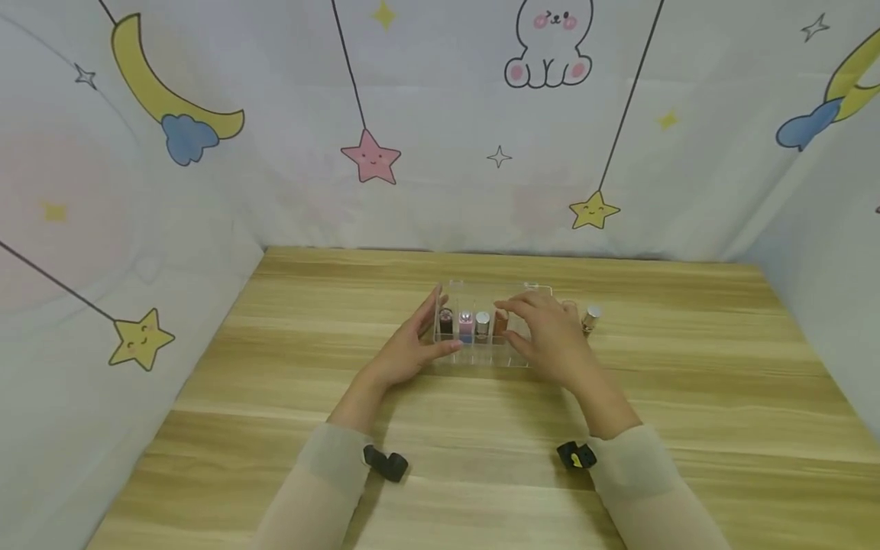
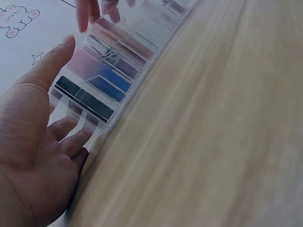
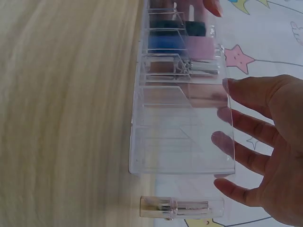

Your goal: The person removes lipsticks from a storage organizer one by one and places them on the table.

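Wood-grain worktop (image 1: 481,489) lay nearest us; left hand (image 1: 402,355) gripped the clear organizer (image 1: 488,356) by its left end; right hand (image 1: 558,340) spread loosely beside the slotted brown tube (image 1: 501,322). We judged steady bracing and upright seating best.

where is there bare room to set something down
Bare wooden tabletop lies left of the left hand, between the sleeves, and right of the silver-capped lipstick. It is crowded around the clear organizer, with cosmetic tubes in it, the left hand gripping one end and the right hand at the other.
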Demonstrator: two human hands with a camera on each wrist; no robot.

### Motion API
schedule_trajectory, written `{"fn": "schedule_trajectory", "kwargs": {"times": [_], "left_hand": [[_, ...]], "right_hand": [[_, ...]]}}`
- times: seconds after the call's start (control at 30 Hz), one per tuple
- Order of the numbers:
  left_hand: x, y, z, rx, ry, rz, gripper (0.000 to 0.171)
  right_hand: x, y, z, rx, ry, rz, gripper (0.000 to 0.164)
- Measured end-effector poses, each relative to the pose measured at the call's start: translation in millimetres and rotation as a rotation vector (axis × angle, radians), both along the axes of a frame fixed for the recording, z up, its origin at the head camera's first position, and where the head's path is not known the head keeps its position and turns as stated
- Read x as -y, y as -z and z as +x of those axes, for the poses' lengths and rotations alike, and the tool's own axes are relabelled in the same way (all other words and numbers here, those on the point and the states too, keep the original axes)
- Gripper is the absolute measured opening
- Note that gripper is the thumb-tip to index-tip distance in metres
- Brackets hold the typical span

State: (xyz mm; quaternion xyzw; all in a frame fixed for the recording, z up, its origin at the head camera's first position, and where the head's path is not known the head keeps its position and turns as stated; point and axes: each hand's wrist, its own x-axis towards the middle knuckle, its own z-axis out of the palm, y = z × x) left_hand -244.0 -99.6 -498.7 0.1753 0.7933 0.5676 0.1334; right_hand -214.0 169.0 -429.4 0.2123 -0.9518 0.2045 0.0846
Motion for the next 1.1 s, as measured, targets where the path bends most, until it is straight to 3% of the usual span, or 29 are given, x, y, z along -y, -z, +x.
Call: {"fn": "schedule_trajectory", "kwargs": {"times": [0.13, 0.4, 0.73, 1.1], "left_hand": [[0.3, 0.5, -1.6, -0.008, -0.002, -0.003, 0.105], [1.5, 1.0, -3.5, -0.005, -0.011, -0.001, 0.106], [-0.5, 1.9, -3.4, -0.004, -0.005, -0.004, 0.108], [-0.4, 3.1, -3.9, -0.010, -0.004, 0.002, 0.110]], "right_hand": [[4.0, 3.3, -0.2, 0.007, 0.016, -0.003, 0.047], [10.0, 5.4, -0.3, -0.022, 0.044, 0.016, 0.039], [12.4, 8.4, 0.4, -0.026, 0.117, -0.077, 0.025], [12.4, 10.2, 0.9, -0.016, 0.126, -0.139, 0.023]]}}
